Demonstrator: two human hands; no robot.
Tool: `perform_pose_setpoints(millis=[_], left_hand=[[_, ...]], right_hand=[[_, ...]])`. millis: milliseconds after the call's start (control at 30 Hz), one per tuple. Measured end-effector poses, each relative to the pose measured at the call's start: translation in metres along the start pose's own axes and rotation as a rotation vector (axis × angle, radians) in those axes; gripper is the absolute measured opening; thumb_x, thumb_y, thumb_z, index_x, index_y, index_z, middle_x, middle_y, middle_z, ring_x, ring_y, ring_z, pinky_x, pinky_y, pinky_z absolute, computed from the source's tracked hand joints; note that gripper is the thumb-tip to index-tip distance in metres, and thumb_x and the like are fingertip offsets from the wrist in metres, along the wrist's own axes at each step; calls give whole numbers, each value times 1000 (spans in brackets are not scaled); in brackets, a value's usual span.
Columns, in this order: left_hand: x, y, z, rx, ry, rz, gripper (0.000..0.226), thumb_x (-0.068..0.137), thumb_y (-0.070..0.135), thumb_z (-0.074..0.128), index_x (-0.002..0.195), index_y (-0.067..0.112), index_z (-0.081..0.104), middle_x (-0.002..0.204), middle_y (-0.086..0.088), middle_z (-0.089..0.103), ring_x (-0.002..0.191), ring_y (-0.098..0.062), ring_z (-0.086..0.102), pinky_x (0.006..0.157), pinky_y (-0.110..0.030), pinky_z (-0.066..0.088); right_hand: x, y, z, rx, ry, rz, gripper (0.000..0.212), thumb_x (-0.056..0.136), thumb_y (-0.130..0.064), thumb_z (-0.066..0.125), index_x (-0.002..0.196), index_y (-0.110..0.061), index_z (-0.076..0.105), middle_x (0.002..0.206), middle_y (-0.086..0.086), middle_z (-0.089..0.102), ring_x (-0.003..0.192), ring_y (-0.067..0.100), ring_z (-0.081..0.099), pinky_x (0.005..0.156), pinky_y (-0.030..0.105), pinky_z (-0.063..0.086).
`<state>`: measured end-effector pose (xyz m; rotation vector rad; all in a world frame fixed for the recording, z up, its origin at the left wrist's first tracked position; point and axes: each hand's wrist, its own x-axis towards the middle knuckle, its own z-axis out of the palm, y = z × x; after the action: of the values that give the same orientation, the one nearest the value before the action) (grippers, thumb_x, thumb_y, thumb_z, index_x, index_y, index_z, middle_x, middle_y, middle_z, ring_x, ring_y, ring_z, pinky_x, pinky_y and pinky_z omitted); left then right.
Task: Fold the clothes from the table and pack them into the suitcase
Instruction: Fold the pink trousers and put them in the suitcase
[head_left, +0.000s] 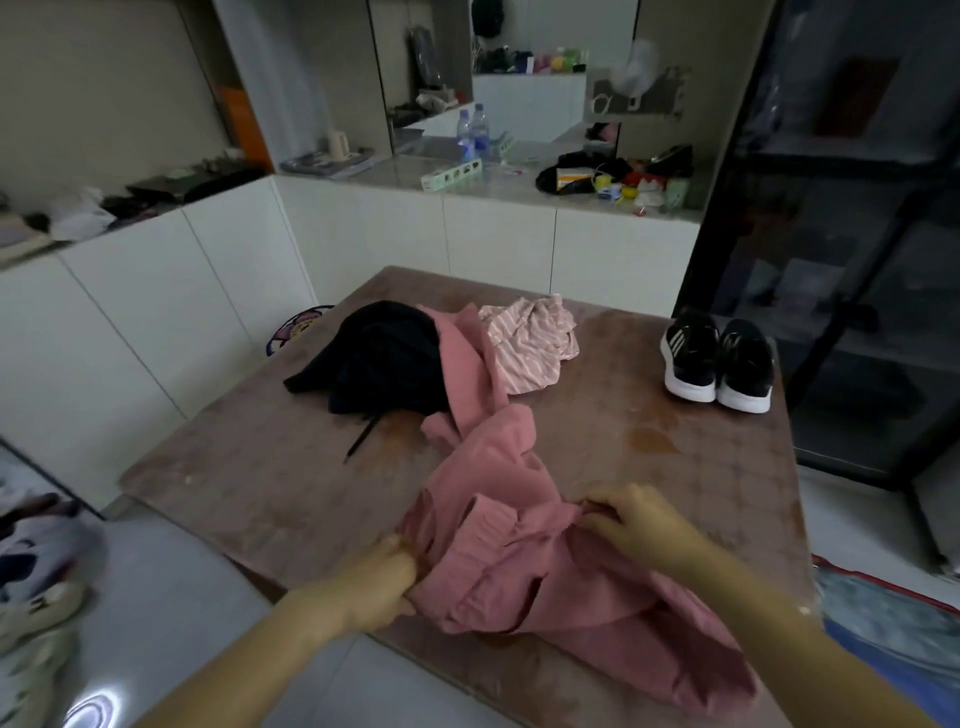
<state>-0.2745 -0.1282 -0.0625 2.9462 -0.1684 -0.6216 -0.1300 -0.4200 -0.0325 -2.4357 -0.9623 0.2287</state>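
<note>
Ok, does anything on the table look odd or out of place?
Yes: a pair of black sneakers stands on the table, at its far right corner. Orange-brown stains mark the tabletop near the pink garment, perhaps a spill.

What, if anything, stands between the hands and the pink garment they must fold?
Nothing visible does. The left hand and right hand both grip the pink garment at the near edge of the table.

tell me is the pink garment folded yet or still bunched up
Not folded. The pink garment lies crumpled and strung out across the table, with the left hand and right hand gripping its near end.
</note>
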Motion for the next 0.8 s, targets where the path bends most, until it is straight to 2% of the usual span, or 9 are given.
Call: perform_pose_setpoints(millis=[100, 200, 267, 333, 433, 533, 633, 700, 800], left_hand=[[-14, -18, 41, -173, -93, -4, 53, 76, 47, 66, 124, 30, 54, 142, 4, 44, 132, -20, 37, 108, -25, 32], [-36, -9, 47, -606, -78, -25, 75, 57, 62, 80, 123, 41, 52, 128, 21, 50, 113, 6, 52, 96, -21, 46], [-41, 4, 41, -1019, 65, -107, 48, 75, 29, 79, 111, 34, 48, 110, 21, 55, 93, 17, 57, 78, -7, 45], [-35, 13, 36, -1242, 333, -292, 17, 92, 8, 57, 99, 23, 55, 90, 16, 65, 87, 7, 59, 72, -7, 43], [-18, 14, 24, -1300, 640, -534, 19, 101, 22, 40, 105, 15, 57, 104, 20, 59, 100, -2, 54, 83, -17, 35], [2, 6, 26, -1379, 609, -679, 49, 101, 39, 32, 138, 9, 42, 134, -3, 46, 128, -25, 44, 102, -32, 34], [12, -1, 32, -1512, 612, -732, 51, 97, 47, 34, 129, 10, 47, 131, -9, 52, 119, -26, 50, 103, -40, 40], [16, -3, 34, -1603, 673, -700, 39, 96, 44, 38, 115, 13, 50, 116, -6, 57, 108, -22, 54, 94, -34, 43], [17, -1, 36, -1522, 691, -559, 15, 95, 33, 46, 98, 24, 57, 96, 10, 62, 87, 3, 60, 72, -6, 42]], right_hand=[[21, -17, 24, -217, -13, -105, 46, 79, -48, 29, 99, -34, 68, 101, -13, 71, 94, 15, 66, 93, 41, 45], [38, -39, 37, -359, 102, -246, 29, 74, -38, 39, 78, -39, 68, 73, -19, 68, 65, 8, 66, 72, 43, 54], [49, -50, 45, -407, 129, -293, 27, 72, -39, 41, 73, -42, 68, 68, -23, 66, 59, 3, 63, 64, 34, 55], [57, -56, 49, -418, 138, -283, 28, 73, -39, 41, 72, -40, 69, 69, -22, 67, 60, 5, 64, 61, 34, 53], [73, -54, 52, -422, 253, -297, 29, 74, -34, 42, 72, -34, 71, 69, -14, 69, 60, 12, 65, 68, 38, 53], [92, -63, 51, -460, 254, -257, 30, 75, -35, 43, 73, -32, 73, 72, -13, 70, 62, 12, 66, 81, 38, 49], [115, -75, 64, -516, 185, -231, 30, 73, -39, 42, 66, -36, 72, 63, -12, 68, 59, 15, 64, 77, 47, 53], [124, -84, 77, -525, 139, -158, 21, 72, -37, 51, 63, -36, 70, 57, -9, 65, 56, 19, 62, 72, 46, 53], [133, -86, 89, -458, 86, -32, 16, 79, -29, 58, 69, -32, 71, 65, -8, 66, 66, 19, 63, 81, 42, 42]])
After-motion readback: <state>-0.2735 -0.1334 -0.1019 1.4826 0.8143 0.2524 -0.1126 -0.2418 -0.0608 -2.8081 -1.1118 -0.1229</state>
